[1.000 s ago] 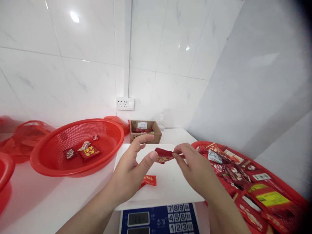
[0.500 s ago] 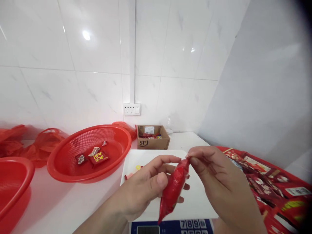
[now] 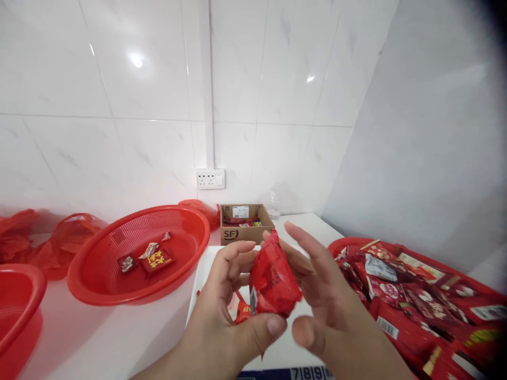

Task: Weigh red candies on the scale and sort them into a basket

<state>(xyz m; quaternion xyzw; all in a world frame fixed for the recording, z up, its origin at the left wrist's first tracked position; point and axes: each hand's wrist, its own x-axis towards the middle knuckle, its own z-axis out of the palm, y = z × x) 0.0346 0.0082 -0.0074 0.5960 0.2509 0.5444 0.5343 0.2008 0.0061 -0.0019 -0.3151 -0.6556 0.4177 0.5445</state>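
Note:
A shiny red snack packet [image 3: 274, 277] is held up in front of me, its crimped end pointing upward. My left hand [image 3: 233, 295] grips it from the left, thumb across its lower edge and fingers behind. On the other side my right hand [image 3: 322, 295] is spread, fingers apart; its fingertips reach behind the packet, and I cannot tell whether they touch it. Below both hands is the white tray of a scale [image 3: 273, 351], with its blue keypad [image 3: 307, 373] at the bottom edge. Partly hidden by my left hand, a red and pink packet [image 3: 240, 310] lies on the tray.
A red basket [image 3: 85, 290] with a few small packets stands left. Another red basket [image 3: 340, 244] at right is heaped with snack packets. Behind the scale sits a cardboard box [image 3: 243, 235] by the wall. Red plastic bags [image 3: 65, 248] and another red basket [image 3: 29, 274] are far left.
The packet has turned so its broad face shows. My right hand has opened from its pinch on the packet's end. The view has shifted slightly, showing more of the right basket.

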